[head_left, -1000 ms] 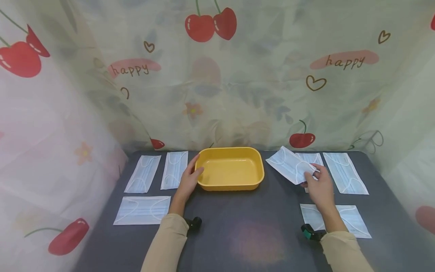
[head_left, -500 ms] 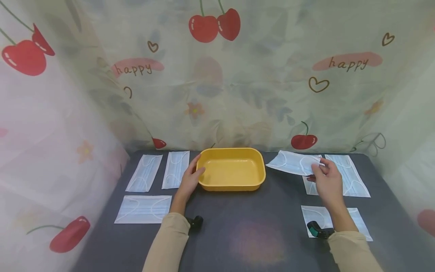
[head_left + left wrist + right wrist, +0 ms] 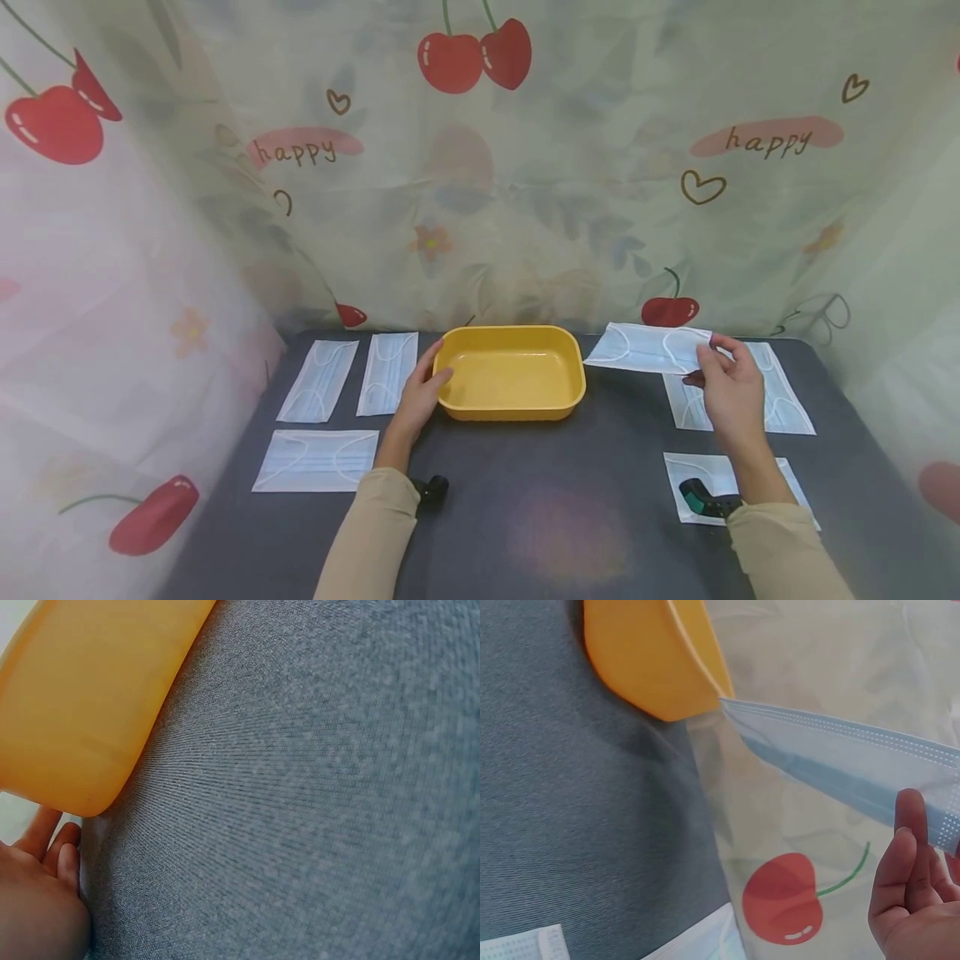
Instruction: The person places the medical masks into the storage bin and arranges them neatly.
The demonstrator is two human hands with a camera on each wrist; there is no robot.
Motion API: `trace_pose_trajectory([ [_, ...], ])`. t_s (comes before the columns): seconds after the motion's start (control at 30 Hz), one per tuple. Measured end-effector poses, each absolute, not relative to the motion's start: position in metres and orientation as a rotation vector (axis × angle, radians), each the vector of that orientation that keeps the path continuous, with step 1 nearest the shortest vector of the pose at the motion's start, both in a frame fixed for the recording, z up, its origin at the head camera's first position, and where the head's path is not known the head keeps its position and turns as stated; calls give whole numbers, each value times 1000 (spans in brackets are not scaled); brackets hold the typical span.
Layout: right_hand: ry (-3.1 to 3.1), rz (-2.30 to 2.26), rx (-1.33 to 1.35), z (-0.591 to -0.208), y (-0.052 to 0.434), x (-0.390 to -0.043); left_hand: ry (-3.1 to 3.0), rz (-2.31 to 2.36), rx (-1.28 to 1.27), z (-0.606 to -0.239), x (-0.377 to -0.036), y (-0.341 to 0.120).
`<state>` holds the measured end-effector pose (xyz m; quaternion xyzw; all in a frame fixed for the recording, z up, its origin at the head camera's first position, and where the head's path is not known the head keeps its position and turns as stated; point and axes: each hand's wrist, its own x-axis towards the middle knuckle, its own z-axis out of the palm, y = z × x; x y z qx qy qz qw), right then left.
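At the right of the head view my right hand (image 3: 733,396) pinches a light-blue face mask (image 3: 645,347) by its right end. The mask hangs raised, its white ear loops showing, and its far end comes right up to the rim of a yellow plastic tray (image 3: 510,415). The right wrist view shows the same mask (image 3: 840,754) stretched out from the fingertips (image 3: 910,806). My left hand (image 3: 415,404) grips the tray's left side, thumb over the rim and fingers along the outer wall. Inside, the tray holds nothing.
Two masks (image 3: 317,382) (image 3: 387,373) lie left of the tray, with another mask (image 3: 315,461) nearer. On the right, one mask (image 3: 686,408) lies partly under my right hand, another mask (image 3: 783,392) beside it, and one (image 3: 798,492) beneath my forearm. A printed curtain (image 3: 525,208) encloses the dark table (image 3: 525,500).
My right hand has lifted the mask and turned it nearly level, its far end now at the tray's right rim. My left hand stays on the tray.
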<state>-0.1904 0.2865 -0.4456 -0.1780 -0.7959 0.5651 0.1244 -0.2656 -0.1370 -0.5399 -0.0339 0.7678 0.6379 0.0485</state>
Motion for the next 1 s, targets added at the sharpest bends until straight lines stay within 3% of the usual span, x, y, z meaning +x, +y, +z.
trace_pose_trajectory([
  [0.33, -2229, 1700, -498, -428, 285, -195, 2287, 1934, -117, -539, -268, -139],
  [0.53, -2088, 1848, -447, -424, 283, -194, 2293, 1896, -104, -510, -253, -135],
  [0.77, -2051, 1918, -400, -423, 276, -196, 2321, 1937, -105, -539, -266, -138],
  [1.0, -2095, 1920, -348, -422, 265, -205, 2295, 1939, -80, -540, -267, -140],
])
